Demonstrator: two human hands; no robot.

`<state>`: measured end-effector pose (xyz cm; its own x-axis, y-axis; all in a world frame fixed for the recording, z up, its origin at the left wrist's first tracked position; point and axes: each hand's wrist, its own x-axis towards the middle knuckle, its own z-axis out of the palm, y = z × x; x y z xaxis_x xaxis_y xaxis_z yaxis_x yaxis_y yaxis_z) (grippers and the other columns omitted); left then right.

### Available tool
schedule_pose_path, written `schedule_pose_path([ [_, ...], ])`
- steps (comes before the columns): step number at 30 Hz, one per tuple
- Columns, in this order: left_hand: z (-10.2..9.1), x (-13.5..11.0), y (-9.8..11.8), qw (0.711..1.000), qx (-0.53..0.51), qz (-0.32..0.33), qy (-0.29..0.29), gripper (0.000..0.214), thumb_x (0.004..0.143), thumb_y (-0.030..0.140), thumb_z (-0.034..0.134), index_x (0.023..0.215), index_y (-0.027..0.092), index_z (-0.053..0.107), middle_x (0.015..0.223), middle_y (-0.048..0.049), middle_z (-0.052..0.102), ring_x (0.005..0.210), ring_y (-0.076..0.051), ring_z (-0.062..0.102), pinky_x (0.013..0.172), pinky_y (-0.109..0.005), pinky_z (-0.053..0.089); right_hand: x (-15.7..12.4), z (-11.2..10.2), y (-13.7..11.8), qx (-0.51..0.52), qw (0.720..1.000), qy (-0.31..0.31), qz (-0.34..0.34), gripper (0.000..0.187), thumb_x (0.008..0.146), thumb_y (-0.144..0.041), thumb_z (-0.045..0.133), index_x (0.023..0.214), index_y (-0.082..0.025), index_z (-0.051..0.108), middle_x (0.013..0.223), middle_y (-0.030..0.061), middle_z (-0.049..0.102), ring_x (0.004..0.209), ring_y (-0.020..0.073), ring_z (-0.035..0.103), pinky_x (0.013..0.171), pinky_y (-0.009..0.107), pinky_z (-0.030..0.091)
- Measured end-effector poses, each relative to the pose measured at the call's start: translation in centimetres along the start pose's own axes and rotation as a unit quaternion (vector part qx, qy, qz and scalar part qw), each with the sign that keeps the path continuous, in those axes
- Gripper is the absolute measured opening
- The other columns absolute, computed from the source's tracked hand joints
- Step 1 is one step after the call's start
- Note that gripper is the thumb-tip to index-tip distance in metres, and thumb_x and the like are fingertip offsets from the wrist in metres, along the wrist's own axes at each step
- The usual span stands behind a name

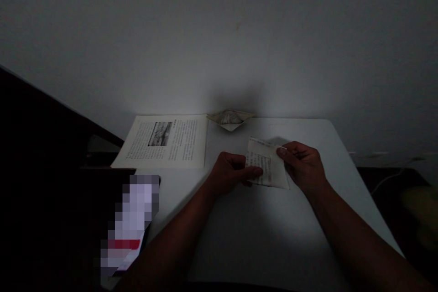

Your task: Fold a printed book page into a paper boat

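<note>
A folded piece of printed paper (268, 169), roughly square, is held up above the table between my two hands. My left hand (231, 171) pinches its left edge, thumb flat on the printed face and fingers behind. At the upper right corner, my right hand (304, 162) grips the same paper, its thumb in front and the other fingers curled behind. Beyond the paper, a folded paper boat (231, 121) stands near the wall.
The white table (236, 242) sits against a grey wall (219, 36). A printed page with a picture (185, 139) lies at the back left. Along the left edge is a phone (132, 219) with a lit, blurred screen. The room is dim.
</note>
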<state>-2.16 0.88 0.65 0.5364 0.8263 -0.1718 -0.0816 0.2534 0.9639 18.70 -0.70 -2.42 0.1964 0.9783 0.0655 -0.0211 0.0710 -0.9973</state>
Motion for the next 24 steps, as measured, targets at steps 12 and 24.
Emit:
schedule_pose_path([
  [12, 0.1, 0.4, -0.7, 0.999, 0.004, 0.019, 0.03, 0.05, 0.056, 0.055, 0.074, 0.045, 0.013, 0.048, 0.041, 0.0052, 0.041, 0.038, -0.004, 0.033, 0.038, -0.019, 0.024, 0.0, 0.4, 0.1, 0.062, 0.998, -0.004, 0.016, 0.015, 0.071, -0.034, 0.073, 0.072, -0.022, 0.065, 0.055, -0.0029, 0.059, 0.047, 0.011, 0.049, 0.047, 0.026, 0.035],
  [24, -1.1, 0.7, -0.9, 0.815, 0.384, 0.398, 0.174, 0.05, 0.074, 0.021, 0.065, 0.122, 0.022, 0.05, 0.125, -0.0127, 0.043, 0.113, -0.024, 0.044, 0.086, -0.037, 0.044, -0.8, 1.3, -1.9, 0.152, 0.982, -0.017, 0.112, 0.016, 0.065, -0.03, 0.077, 0.063, -0.02, 0.064, 0.053, -0.0033, 0.057, 0.042, 0.0077, 0.045, 0.049, 0.025, 0.043],
])
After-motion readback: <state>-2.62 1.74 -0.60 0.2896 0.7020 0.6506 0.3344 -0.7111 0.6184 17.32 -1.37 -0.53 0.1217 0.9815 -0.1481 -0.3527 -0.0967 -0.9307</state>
